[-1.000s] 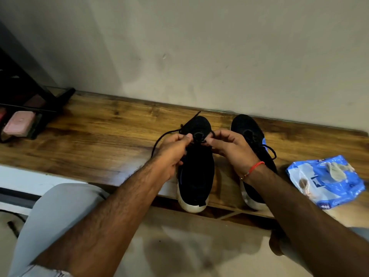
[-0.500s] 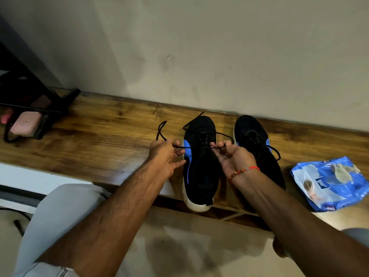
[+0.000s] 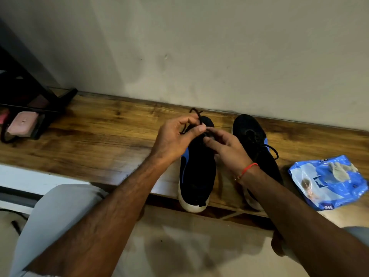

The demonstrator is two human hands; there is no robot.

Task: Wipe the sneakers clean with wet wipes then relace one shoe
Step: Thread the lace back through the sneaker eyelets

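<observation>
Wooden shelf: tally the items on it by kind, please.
Sneakers: 2 (left one, right one)
Wipes pack: 1
Used wipe: 1, lying on the pack
Pink case: 1
Total: 5

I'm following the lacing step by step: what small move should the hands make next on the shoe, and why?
Probably pull the lace snug. Both hands meet over the front of the left shoe: the left hand pinches the lace, whose loose end sticks up behind its fingers, and the right hand pinches it beside the left thumb. The other shoe already looks laced.
</observation>
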